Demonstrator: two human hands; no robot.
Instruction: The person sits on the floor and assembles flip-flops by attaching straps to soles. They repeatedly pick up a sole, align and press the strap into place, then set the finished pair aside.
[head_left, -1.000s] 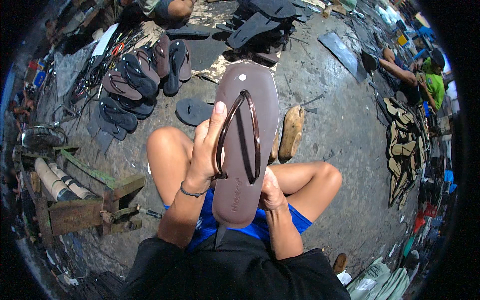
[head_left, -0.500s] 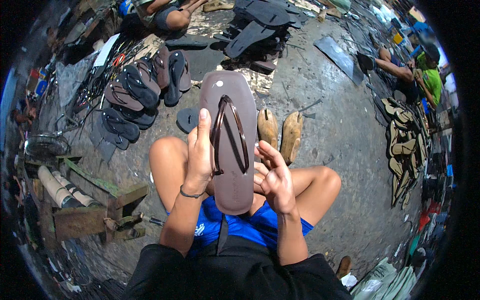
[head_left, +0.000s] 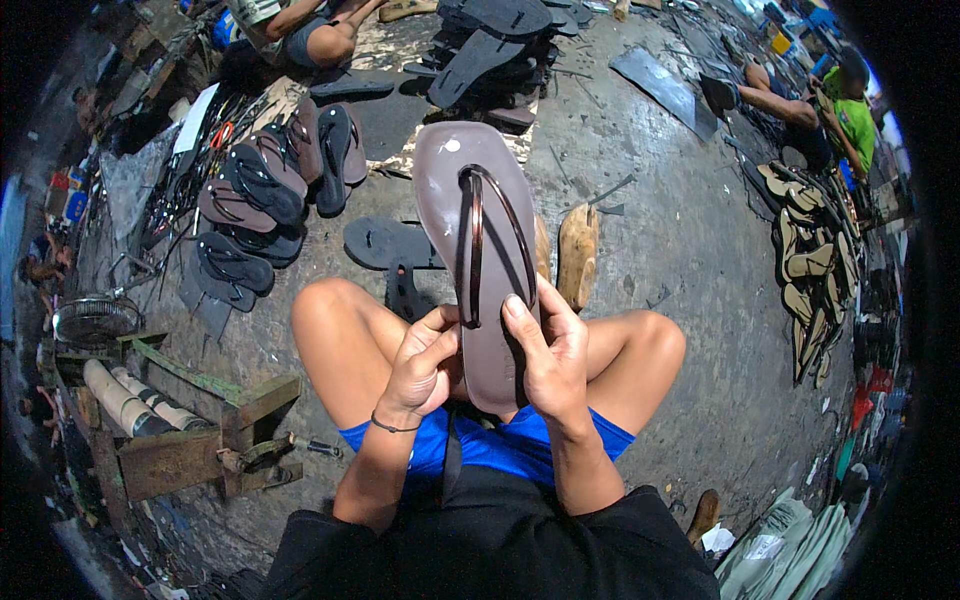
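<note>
A brown flip-flop with glossy dark-brown straps is held up over my lap, toe end pointing away and tilted slightly left. My right hand grips its right edge, thumb lying on the footbed and fingers behind. At the left edge, close to the strap's lower end, my left hand is closed with curled fingers; their tips are partly hidden by the sole. Behind the flip-flop stand two wooden shoe lasts, one mostly covered. Dark sole pieces lie on the floor to its left.
Several finished flip-flops sit at the left, beyond a wooden bench frame. A stack of black soles rises ahead. Tan-and-black flip-flops line the right, near a person in a green shirt. Another person sits far left.
My right hand has moved from open beside the flip-flop to gripping its right edge. My left hand has shifted lower, its thumb off the upper edge. The flip-flop's toe has tilted left.
</note>
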